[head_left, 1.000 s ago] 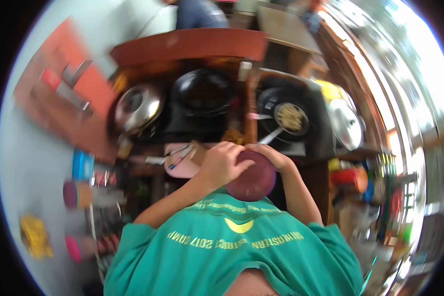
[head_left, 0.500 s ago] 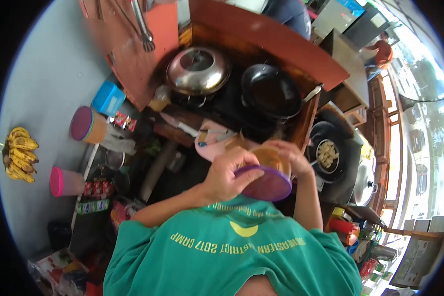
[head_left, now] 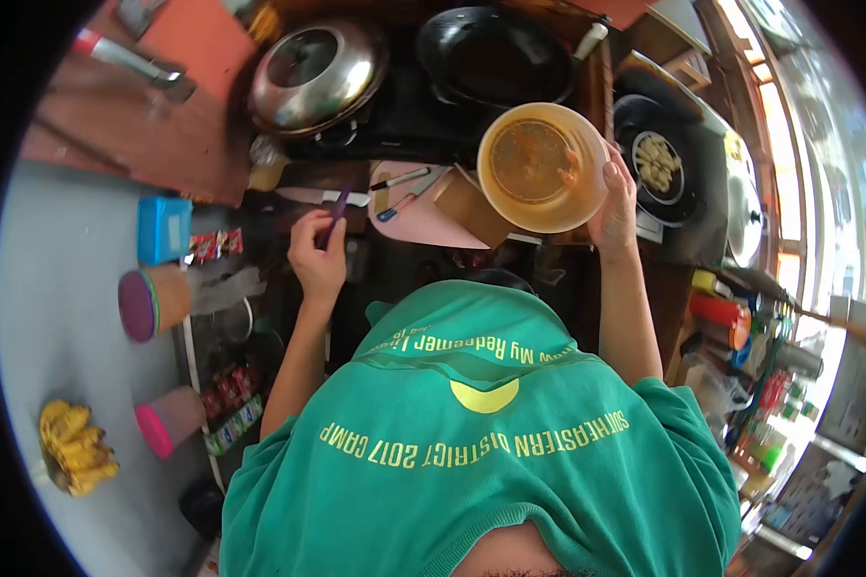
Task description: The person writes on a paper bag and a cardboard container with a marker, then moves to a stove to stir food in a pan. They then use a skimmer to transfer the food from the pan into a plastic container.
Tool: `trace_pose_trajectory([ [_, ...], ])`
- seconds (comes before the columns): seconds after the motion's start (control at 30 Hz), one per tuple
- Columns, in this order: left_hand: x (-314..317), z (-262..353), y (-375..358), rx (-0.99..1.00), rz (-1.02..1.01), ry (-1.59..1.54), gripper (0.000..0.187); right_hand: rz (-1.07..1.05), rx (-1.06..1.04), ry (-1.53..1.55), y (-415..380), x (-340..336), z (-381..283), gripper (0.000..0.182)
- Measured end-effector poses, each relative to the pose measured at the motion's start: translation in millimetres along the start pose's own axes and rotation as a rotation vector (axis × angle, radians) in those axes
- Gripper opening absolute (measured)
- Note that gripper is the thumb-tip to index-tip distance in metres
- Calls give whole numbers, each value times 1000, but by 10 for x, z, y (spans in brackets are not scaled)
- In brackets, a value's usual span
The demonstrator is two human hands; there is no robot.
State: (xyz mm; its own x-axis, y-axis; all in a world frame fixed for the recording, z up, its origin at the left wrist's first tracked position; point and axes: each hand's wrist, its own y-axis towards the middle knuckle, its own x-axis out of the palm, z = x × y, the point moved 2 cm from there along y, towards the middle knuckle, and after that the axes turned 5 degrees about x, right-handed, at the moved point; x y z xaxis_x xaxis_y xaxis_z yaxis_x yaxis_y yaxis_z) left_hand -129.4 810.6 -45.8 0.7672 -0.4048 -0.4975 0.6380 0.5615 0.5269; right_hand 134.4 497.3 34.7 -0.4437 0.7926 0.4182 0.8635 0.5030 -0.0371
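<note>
My right hand grips the side of a round plastic tub, with the thumb near its rim. The tub is tilted so its inside faces me, and orange-brown stuff lies at its bottom. My left hand pinches a purple lid, seen edge-on and apart from the tub. Just beyond the lid lies a knife. Between my hands, a pink cutting board bears a pen, a blue-handled tool and a brown flat piece.
A lidded metal pan and a black wok stand at the back. To the right, a black pan holds a strainer with pale pieces. Bananas hang on the left wall, near several containers, including a blue box.
The purple lid has come off the tub and moved left in my left hand. My right hand has moved the tub up and right, with its opening now toward me.
</note>
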Motion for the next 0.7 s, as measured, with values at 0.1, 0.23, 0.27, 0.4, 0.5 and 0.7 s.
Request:
trace_pose_trajectory([
  [0.1, 500, -111, -73, 276, -234, 89, 15, 73, -57, 99, -211, -51, -87, 67],
  [0.23, 1029, -427, -121, 523, -418, 263, 11, 173, -189, 128, -501, -25, -302, 69],
  [0.27, 1113, -589, -166, 560, -430, 232, 11, 210, -220, 122, -576, -36, -359, 69],
  [0.4, 1269, -1122, -349, 579, -538, 344, 15, 286, -315, 175, -850, -115, -513, 70],
  [0.5, 1279, -1297, -390, 487, -569, 407, 19, 375, -410, 168, -1011, -162, -611, 68],
  [0.7, 1277, -1321, -386, 357, -637, 508, 30, 547, -517, 37, -1193, -295, -722, 78],
])
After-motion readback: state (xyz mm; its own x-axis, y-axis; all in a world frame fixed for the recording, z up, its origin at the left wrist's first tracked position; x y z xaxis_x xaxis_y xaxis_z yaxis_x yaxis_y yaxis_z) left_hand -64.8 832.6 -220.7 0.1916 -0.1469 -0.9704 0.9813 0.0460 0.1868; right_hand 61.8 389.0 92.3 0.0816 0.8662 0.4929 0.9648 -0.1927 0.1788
